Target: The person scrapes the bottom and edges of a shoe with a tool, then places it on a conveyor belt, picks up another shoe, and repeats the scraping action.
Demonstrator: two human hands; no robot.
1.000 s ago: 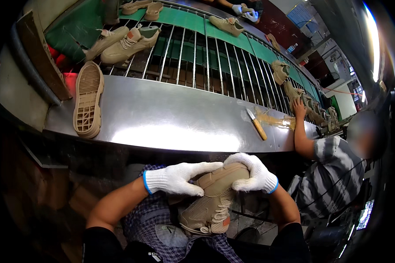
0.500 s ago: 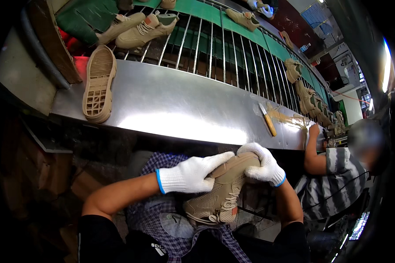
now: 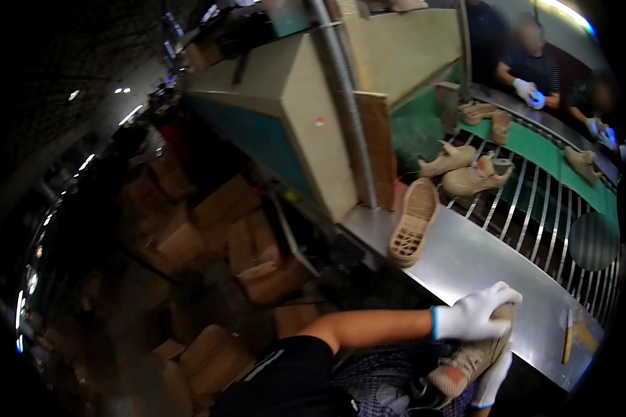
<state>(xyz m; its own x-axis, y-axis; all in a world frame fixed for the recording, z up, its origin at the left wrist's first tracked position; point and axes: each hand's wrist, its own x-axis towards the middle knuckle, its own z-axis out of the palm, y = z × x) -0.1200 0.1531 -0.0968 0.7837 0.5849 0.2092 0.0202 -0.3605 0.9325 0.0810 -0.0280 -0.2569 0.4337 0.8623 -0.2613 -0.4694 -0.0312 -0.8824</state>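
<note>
A beige lace-up shoe point(image 3: 471, 358) is held over my lap, tilted, with its orange-patched end nearest my body. My left hand point(image 3: 474, 314), in a white knit glove with a blue cuff, is closed over the shoe's far end. Gloved the same way, my right hand point(image 3: 495, 379) supports the shoe's right side from below; the shoe hides most of its fingers. A loose beige sole point(image 3: 416, 221) lies tread up on the metal bench ledge point(image 3: 459, 260). To the right on that ledge is a knife point(image 3: 567, 337) with a yellowish handle.
Beyond the ledge runs a roller conveyor point(image 3: 518, 215) with green sheeting and several beige shoes point(image 3: 476, 177). A large cream machine housing point(image 3: 313, 118) stands left of it. Cardboard boxes point(image 3: 215, 361) crowd the floor at left. Gloved co-workers point(image 3: 528, 66) stand across the conveyor.
My view has swung left, bringing the boxes and machine housing into sight. The shoe has turned in my hands; my left hand now wraps over its far end, and my right hand has moved lower.
</note>
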